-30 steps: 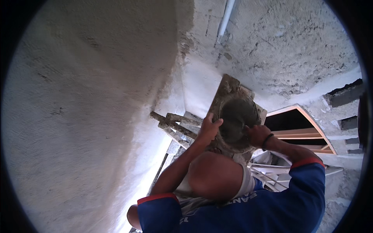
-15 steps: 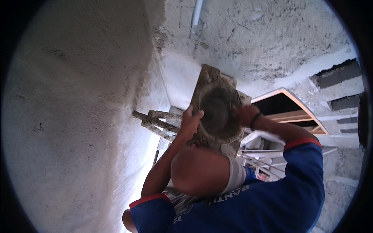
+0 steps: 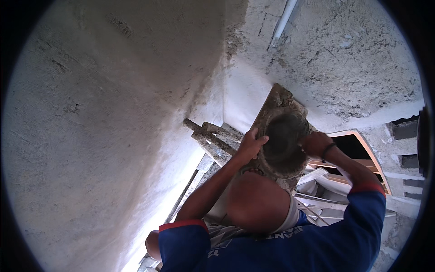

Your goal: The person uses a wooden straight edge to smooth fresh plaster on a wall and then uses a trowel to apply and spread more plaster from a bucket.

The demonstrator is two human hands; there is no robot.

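Note:
A round, mortar-crusted pail with wet grey mortar inside rests on a dirty wooden plank. My left hand grips the pail's left rim, its thumb lying over the edge. At the right side of the pail, my right hand is curled into a fist over the inner wall. Whatever it holds, if anything, is hidden by the fingers. A dark band circles that wrist. My bent knee comes up close below the pail, and the toes of a foot show on the plank.
Rough, mortar-caked boards stick out left of the plank. A plastered wall rises at the left, and a white pipe comes out of the wall ahead. Below on the right lie a wooden-framed opening and pale timbers.
The view has swung, so the pail, plank and both hands sit farther right in the picture. My left hand stays on the rim. The right hand, blurred before, looks sharper at the same side.

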